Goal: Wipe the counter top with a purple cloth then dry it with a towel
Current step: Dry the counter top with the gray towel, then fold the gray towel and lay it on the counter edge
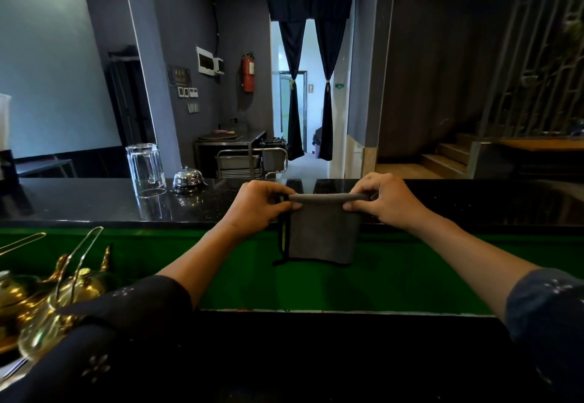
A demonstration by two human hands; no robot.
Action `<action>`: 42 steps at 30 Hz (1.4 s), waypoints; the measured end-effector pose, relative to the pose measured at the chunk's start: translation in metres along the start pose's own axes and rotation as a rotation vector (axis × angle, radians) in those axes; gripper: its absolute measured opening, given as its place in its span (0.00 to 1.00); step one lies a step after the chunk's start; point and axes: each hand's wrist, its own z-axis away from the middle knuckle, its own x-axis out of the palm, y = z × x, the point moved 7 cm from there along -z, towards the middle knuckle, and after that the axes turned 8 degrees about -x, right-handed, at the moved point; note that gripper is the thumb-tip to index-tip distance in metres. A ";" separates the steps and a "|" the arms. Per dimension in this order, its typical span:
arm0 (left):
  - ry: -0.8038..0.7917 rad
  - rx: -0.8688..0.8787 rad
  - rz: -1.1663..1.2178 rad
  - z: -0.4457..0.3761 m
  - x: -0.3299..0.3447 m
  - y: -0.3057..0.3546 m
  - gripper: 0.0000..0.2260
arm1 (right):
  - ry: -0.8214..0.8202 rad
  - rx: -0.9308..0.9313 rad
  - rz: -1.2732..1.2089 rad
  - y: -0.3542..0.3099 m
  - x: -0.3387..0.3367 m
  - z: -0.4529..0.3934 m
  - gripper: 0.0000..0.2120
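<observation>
While the folded grey cloth (pixel 322 235) hangs at frame centre over the black counter's (pixel 94 203) near edge, the left hand (pixel 256 205) and right hand (pixel 382 200) each pinch a top corner, with a glass (pixel 146 169) and bell (pixel 188 179) at left.

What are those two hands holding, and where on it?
A folded grey cloth, pinched at its top fold: left hand at the left corner, right hand at the right.

Glass (pixel 146 169) and bell (pixel 188 179) block the countertop's (pixel 474 200) left; right seems open.
</observation>
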 end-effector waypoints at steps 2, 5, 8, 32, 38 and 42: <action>-0.011 -0.018 0.160 0.004 -0.009 0.012 0.07 | 0.039 0.012 -0.130 -0.013 -0.011 0.002 0.04; 0.000 -0.046 0.364 0.009 -0.021 0.033 0.09 | 0.098 0.058 -0.346 -0.025 -0.025 0.006 0.04; 0.001 -0.046 0.540 0.017 -0.029 0.055 0.07 | 0.143 0.129 -0.500 -0.030 -0.035 0.010 0.03; 0.513 -0.228 0.052 0.095 -0.057 0.044 0.08 | 0.509 0.146 -0.424 -0.082 0.060 0.043 0.12; 0.388 -0.587 0.393 0.126 -0.065 -0.033 0.21 | 0.437 0.214 -0.416 -0.088 0.109 0.023 0.11; 0.455 -0.573 0.245 0.124 -0.092 -0.066 0.10 | 0.331 0.286 -0.420 -0.089 0.153 -0.008 0.11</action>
